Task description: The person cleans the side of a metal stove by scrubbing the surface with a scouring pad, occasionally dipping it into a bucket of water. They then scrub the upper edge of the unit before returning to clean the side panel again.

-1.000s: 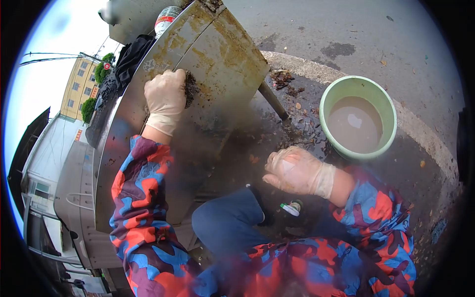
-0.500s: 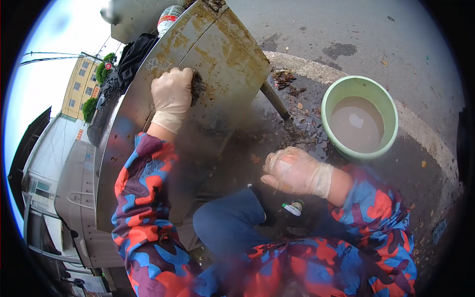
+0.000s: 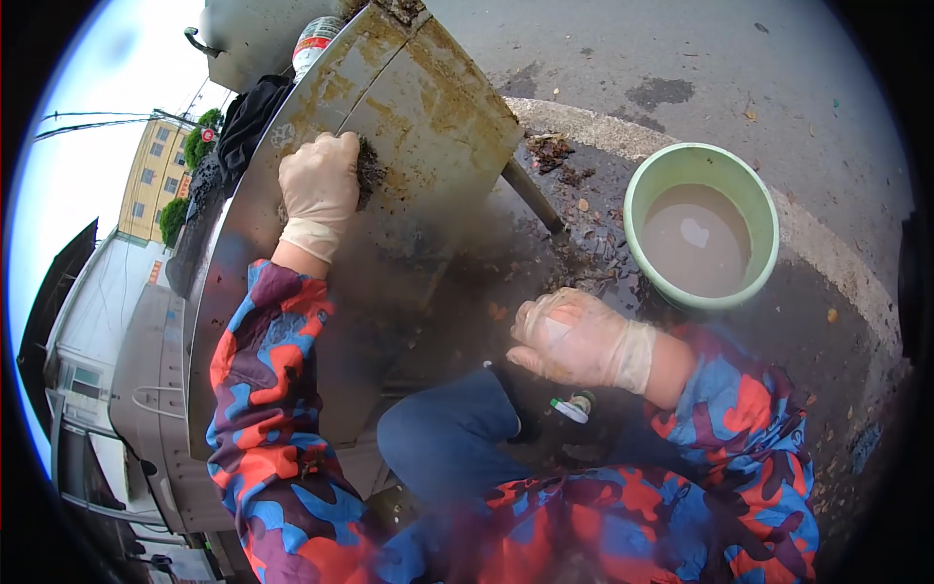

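Observation:
My left hand (image 3: pixel 319 187), in a pale thin glove, is closed around a dark, frayed scouring pad (image 3: pixel 369 172). It presses the pad to a dirty metal panel (image 3: pixel 428 107) with brown, rusty-looking stains. My right hand (image 3: pixel 574 336), also gloved, hangs in a loose fist above my lap. Its fingers curl out of sight, so whatever they hold, if anything, is hidden. Close to that hand stands a green bucket (image 3: pixel 769 229) of murky grey-brown water.
A metal leg (image 3: pixel 532 195) runs from the panel down to wet ground with dark debris (image 3: pixel 553 153). A pale kerb strip (image 3: pixel 827 248) passes behind the bucket. A black cloth (image 3: pixel 251 122) and a labelled plastic bottle (image 3: pixel 314 44) lie at the panel's upper edge.
The panel, bucket and my left hand all appear slightly farther left as the view shifts. My left hand still presses the pad on nearly the same spot. My right hand has barely moved.

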### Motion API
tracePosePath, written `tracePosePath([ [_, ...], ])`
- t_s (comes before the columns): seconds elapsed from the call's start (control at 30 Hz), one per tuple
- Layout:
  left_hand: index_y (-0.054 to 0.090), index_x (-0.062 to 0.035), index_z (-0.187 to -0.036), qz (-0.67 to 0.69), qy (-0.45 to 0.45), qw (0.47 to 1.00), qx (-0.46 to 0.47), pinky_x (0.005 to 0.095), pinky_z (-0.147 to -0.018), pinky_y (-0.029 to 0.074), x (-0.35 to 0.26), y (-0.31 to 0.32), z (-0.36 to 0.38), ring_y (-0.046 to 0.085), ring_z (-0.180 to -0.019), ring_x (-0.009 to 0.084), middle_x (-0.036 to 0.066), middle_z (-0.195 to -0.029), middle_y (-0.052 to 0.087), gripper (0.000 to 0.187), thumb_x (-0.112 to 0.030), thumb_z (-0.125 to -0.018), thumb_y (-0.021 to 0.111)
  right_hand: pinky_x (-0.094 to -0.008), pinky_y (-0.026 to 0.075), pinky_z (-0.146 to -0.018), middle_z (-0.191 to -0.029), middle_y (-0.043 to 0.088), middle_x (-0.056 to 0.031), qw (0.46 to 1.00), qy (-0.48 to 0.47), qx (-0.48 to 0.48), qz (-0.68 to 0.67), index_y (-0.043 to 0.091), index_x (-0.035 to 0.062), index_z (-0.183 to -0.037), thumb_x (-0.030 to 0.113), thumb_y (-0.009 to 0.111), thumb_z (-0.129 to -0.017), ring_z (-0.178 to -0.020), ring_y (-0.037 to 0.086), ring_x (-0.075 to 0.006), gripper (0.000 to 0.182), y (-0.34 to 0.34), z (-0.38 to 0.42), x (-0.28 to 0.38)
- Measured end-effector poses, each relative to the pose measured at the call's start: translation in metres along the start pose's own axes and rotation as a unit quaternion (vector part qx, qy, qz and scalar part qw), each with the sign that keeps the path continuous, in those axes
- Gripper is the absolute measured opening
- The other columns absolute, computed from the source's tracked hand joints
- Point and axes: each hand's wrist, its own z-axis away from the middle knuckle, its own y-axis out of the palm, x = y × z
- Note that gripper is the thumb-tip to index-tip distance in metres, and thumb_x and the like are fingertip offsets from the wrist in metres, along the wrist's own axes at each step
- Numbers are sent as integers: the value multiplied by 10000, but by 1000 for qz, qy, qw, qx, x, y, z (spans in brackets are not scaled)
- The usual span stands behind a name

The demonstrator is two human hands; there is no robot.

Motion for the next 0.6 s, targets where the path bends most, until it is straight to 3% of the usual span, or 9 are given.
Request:
tracePosePath([
  [0.13, 587, -130, -798, 8, 12, 999, -31, 421, -604, 490, -7, 10, -21, 650, -707, 292, 78, -738, 613, 85, -182, -831, 528, -400, 505, -769, -840, 622, -121, 1000, 14, 0, 5, 660, 74, -806, 404, 494, -929, -825, 643, -288, 390, 0, -3, 4],
  [0.33, 572, -138, -788, -23, -28, 997, 62, 424, -606, 495, 3, -19, 43, 651, -704, 288, 76, -722, 606, 47, -164, -815, 544, -376, 503, -726, -780, 614, -115, 999, -11, -17, 32, 650, 65, -787, 410, 504, -923, -773, 646, -274, 399, 8, -3, 6],
  [0.47, 569, -137, -790, -22, -31, 997, 74, 423, -601, 496, 1, -4, 22, 650, -695, 290, 78, -712, 600, 53, -170, -820, 541, -370, 501, -718, -789, 617, -115, 999, -14, -1, 45, 641, 68, -785, 411, 510, -922, -779, 645, -271, 391, 0, -5, 6],
  [0.53, 584, -151, -764, -11, 5, 1000, -17, 393, -589, 503, -7, 11, -7, 665, -683, 256, 62, -746, 626, 53, -175, -805, 559, -371, 500, -715, -789, 617, -113, 999, -17, -9, 41, 638, 70, -783, 410, 511, -922, -778, 644, -270, 388, 4, -5, 3],
  [0.6, 584, -149, -768, -2, 2, 1000, -25, 398, -588, 504, -10, 18, -23, 667, -691, 257, 63, -749, 628, 52, -174, -805, 558, -377, 500, -717, -781, 613, -106, 999, -18, -40, 13, 634, 77, -777, 412, 509, -923, -781, 644, -270, 386, 10, -6, 2],
])
